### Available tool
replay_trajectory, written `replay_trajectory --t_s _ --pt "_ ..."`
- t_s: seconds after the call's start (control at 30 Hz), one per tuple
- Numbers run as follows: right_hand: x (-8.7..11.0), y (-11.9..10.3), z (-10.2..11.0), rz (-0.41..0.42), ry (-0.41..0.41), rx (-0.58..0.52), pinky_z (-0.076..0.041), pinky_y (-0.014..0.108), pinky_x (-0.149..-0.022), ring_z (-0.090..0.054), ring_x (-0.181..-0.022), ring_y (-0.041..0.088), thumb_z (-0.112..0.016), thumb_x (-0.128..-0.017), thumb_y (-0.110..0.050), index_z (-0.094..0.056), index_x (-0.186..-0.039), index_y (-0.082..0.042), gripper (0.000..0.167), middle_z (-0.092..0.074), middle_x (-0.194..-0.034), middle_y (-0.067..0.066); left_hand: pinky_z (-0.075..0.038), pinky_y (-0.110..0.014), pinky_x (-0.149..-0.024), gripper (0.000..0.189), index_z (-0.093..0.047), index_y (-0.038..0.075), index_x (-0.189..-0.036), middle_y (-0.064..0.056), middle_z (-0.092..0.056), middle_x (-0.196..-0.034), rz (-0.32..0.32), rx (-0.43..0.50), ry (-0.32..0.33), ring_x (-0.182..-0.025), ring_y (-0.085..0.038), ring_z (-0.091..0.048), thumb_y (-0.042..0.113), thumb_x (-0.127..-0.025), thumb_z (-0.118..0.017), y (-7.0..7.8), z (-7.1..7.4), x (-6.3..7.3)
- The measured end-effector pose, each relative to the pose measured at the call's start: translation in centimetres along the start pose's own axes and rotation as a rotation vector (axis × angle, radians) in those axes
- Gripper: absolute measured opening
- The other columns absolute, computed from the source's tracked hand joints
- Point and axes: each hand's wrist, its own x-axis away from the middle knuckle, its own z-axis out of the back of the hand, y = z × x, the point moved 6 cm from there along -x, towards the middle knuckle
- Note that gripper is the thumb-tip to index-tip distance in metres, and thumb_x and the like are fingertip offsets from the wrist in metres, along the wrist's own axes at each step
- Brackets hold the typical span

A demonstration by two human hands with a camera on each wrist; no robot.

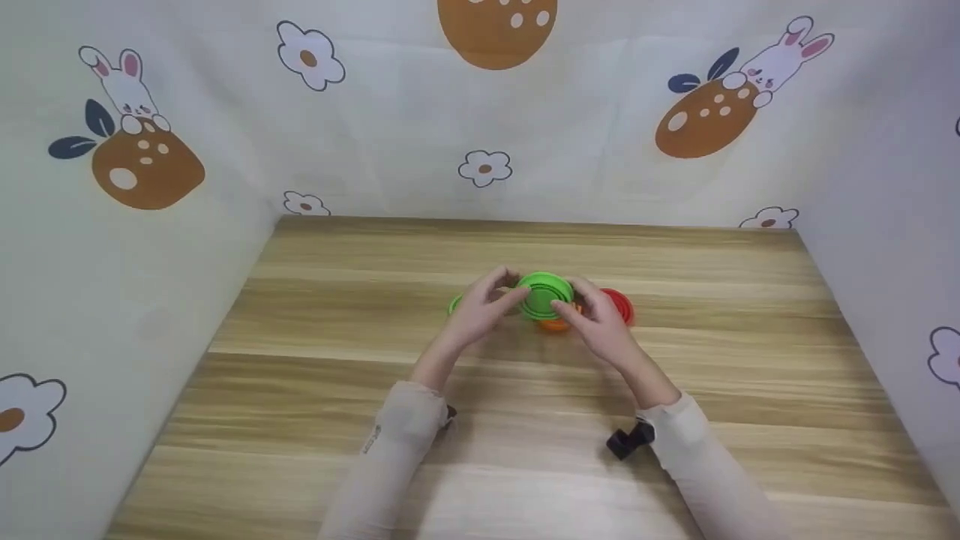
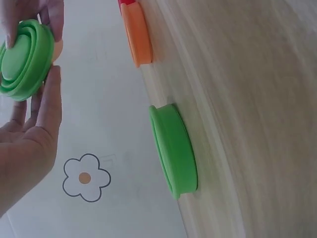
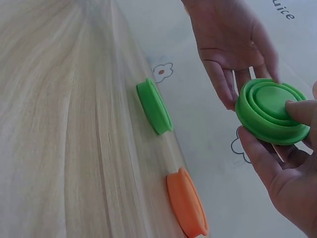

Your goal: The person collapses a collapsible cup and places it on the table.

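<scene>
Between both hands, lifted off the table, is a green collapsible cup (image 1: 545, 298), folded flat into rings. My right hand (image 1: 606, 328) grips it, thumb pressed on the middle disc and fingers behind, as the right wrist view shows. At the opposite rim my left hand (image 1: 476, 311) holds the edge between its thumb and fingers. On the table, a second green cup (image 2: 174, 151) lies beyond the left hand, partly covered in the head view. An orange cup (image 3: 187, 203) sits under the held one, and a red cup (image 1: 619, 306) is partly behind the right hand.
The wood-grain table (image 1: 315, 375) is bounded at the back and sides by white cloth (image 1: 390, 142) printed with rabbits, fruit and flowers. A black wrist camera (image 1: 630, 439) sticks out by the right sleeve.
</scene>
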Motion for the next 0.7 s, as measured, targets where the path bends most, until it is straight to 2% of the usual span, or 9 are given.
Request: replay_trajectory --t_s 0.1,0.2,0.27,0.33,0.43,0.57,0.7 --pt "0.1 -0.1 0.1 0.021 0.013 -0.013 -0.054 0.016 -0.089 -0.059 -0.104 0.01 -0.064 -0.094 -0.003 -0.062 -0.119 0.006 0.027 -0.062 -0.111 0.006 -0.058 -0.052 -0.092 0.035 -0.061 0.003 -0.121 -0.02 -0.064 -0.125 0.072 0.036 0.022 -0.107 -0.035 -0.07 0.032 -0.103 -0.052 -0.5 0.2 -0.2" --pt "0.1 -0.2 0.1 0.034 0.01 0.019 -0.055 0.017 -0.091 -0.057 -0.108 0.011 -0.066 -0.093 -0.002 -0.064 -0.12 0.002 0.028 -0.06 -0.112 0.004 -0.057 -0.055 -0.093 0.039 -0.061 0.003 -0.123 -0.023 -0.067 -0.122 0.133 0.058 -0.005 -0.102 -0.038 -0.071 0.035 -0.104 -0.049 -0.9 0.1 -0.2" --pt "0.1 -0.4 0.1 0.041 0.005 0.046 -0.054 0.019 -0.094 -0.055 -0.111 0.014 -0.066 -0.093 -0.004 -0.066 -0.122 -0.002 0.029 -0.059 -0.115 0.007 -0.056 -0.055 -0.094 0.04 -0.06 0.002 -0.125 -0.024 -0.068 -0.12 0.148 0.069 -0.024 -0.103 -0.037 -0.071 0.033 -0.103 -0.051 -1.1 0.1 -0.2" --pt "0.0 -0.4 0.1 0.031 0.003 0.069 -0.054 0.02 -0.096 -0.055 -0.115 0.018 -0.067 -0.093 -0.007 -0.065 -0.128 -0.006 0.035 -0.058 -0.121 0.011 -0.055 -0.053 -0.096 0.039 -0.061 0.0 -0.125 -0.025 -0.068 -0.12 0.137 0.09 -0.031 -0.106 -0.036 -0.07 0.03 -0.103 -0.053 -1.1 0.1 -0.3" --pt "-0.2 -0.2 0.2 -0.031 0.016 0.049 -0.052 0.022 -0.1 -0.057 -0.122 0.025 -0.068 -0.094 -0.01 -0.055 -0.139 -0.008 0.047 -0.056 -0.133 0.017 -0.056 -0.05 -0.097 0.035 -0.062 -0.002 -0.123 -0.024 -0.068 -0.121 0.086 0.103 -0.002 -0.11 -0.033 -0.069 0.025 -0.1 -0.058 -0.8 0.4 -0.3" --pt "-0.3 0.1 0.4 -0.138 0.041 -0.005 -0.049 0.026 -0.104 -0.058 -0.125 0.029 -0.068 -0.094 -0.011 -0.045 -0.145 -0.003 0.056 -0.059 -0.137 0.02 -0.056 -0.04 -0.099 0.036 -0.062 0.001 -0.126 -0.019 -0.067 -0.124 0.003 0.033 0.048 -0.115 -0.029 -0.066 0.023 -0.097 -0.064 -0.3 1.1 -0.3" --pt "-0.7 -0.1 0.4 -0.152 0.043 -0.035 -0.047 0.038 -0.11 -0.055 -0.128 0.03 -0.065 -0.095 -0.009 -0.046 -0.144 0.001 0.054 -0.059 -0.138 0.02 -0.05 -0.038 -0.108 0.047 -0.056 0.001 -0.135 -0.017 -0.062 -0.136 -0.039 -0.007 0.042 -0.126 -0.029 -0.06 0.021 -0.094 -0.069 0.0 1.6 -0.5"
